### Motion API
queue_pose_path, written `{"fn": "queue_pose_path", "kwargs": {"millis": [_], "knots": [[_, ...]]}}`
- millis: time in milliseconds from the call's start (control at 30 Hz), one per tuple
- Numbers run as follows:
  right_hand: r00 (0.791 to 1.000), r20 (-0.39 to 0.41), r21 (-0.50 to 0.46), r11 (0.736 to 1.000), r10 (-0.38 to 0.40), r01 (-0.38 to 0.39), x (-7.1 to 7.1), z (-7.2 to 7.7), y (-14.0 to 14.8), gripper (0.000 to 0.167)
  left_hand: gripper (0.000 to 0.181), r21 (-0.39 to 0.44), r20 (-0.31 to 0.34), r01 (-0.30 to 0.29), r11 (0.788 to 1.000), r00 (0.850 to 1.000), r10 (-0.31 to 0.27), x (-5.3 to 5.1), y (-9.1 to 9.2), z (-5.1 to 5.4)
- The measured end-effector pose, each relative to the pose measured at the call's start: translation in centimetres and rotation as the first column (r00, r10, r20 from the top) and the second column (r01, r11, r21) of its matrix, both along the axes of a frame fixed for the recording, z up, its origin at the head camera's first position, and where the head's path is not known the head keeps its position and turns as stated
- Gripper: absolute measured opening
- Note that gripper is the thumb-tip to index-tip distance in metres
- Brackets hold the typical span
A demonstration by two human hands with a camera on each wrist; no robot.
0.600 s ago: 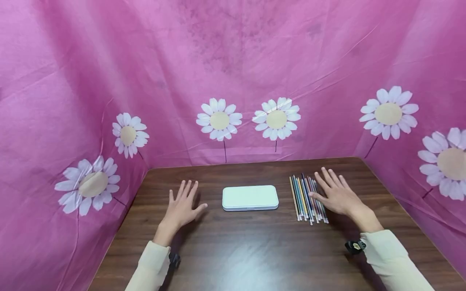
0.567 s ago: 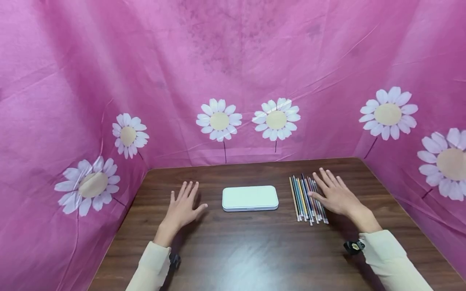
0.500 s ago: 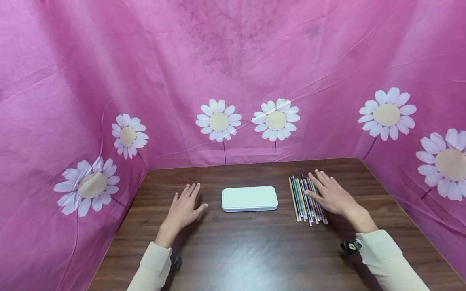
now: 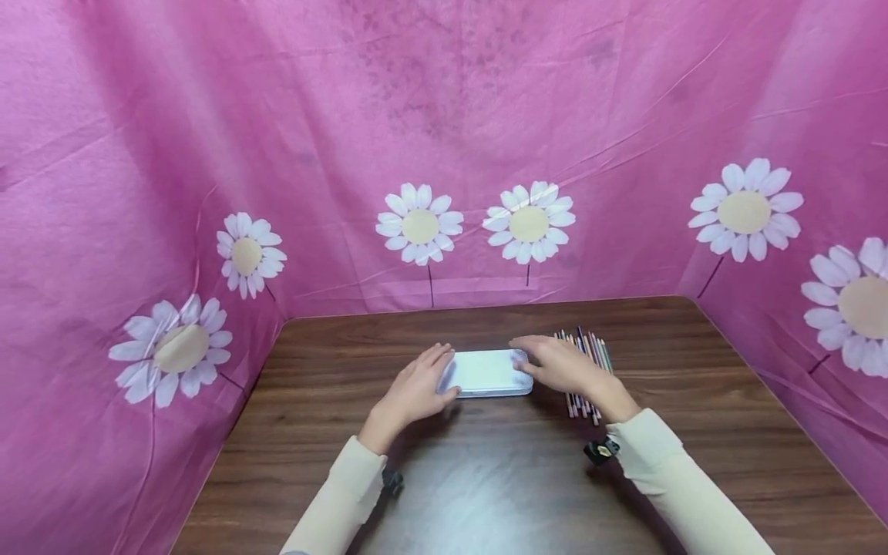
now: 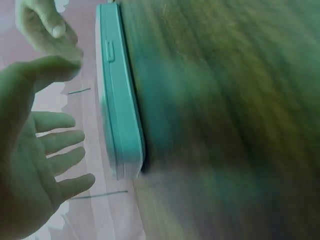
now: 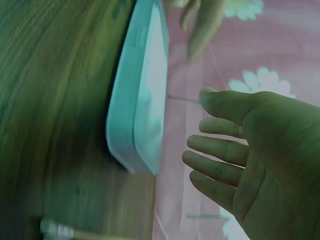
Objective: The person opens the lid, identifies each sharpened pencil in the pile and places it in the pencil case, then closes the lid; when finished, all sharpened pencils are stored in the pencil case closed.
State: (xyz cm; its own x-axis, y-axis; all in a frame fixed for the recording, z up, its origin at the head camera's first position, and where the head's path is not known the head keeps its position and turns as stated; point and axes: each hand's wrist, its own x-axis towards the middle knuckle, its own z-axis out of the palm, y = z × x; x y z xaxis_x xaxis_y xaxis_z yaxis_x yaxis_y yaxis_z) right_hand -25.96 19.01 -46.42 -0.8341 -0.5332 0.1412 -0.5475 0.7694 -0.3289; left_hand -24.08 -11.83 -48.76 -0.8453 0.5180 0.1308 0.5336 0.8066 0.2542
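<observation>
Left hand (image 4: 414, 385), right hand (image 4: 560, 365), one case (image 4: 486, 371), one pencil bunch (image 4: 593, 348)

From the head I look forward and down over the brown wood-grain table (image 4: 499, 447); both close, sideways-tipped wrist views share the pale, rounded rectangular case (image 5: 120, 100), upper left-centre.
</observation>
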Motion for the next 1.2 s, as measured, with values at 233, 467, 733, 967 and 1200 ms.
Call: {"fn": "queue_pose_path", "kwargs": {"millis": [233,467,733,967,1200], "knots": [[0.992,0.090,0.116,0.989,0.083,-0.094,-1.0,-0.7,-3.1,0.064,0.090,-0.117,0.101,0.064,0.991,0.993,-0.052,-1.3,1.8,-0.4],[0.986,0.146,0.179,0.978,0.079,-0.105,-1.2,-1.8,-3.8,0.083,0.087,-0.183,0.133,0.056,0.981,0.991,-0.032,-1.6,2.2,-0.6],[0.995,0.057,0.198,0.976,0.079,-0.089,-1.1,-2.5,-4.1,0.083,0.080,-0.211,0.064,0.058,0.976,0.997,-0.046,-2.0,2.5,-0.9],[0.989,-0.071,0.197,0.974,0.130,-0.114,-1.4,-3.2,-4.2,0.081,0.071,-0.154,-0.018,0.102,0.983,0.994,-0.106,-2.5,2.6,-1.3],[0.972,-0.157,0.223,0.965,0.176,-0.139,-1.9,-3.8,-4.2,0.081,0.071,-0.171,-0.026,0.094,0.981,0.995,-0.100,-2.6,2.8,-1.3]]}}
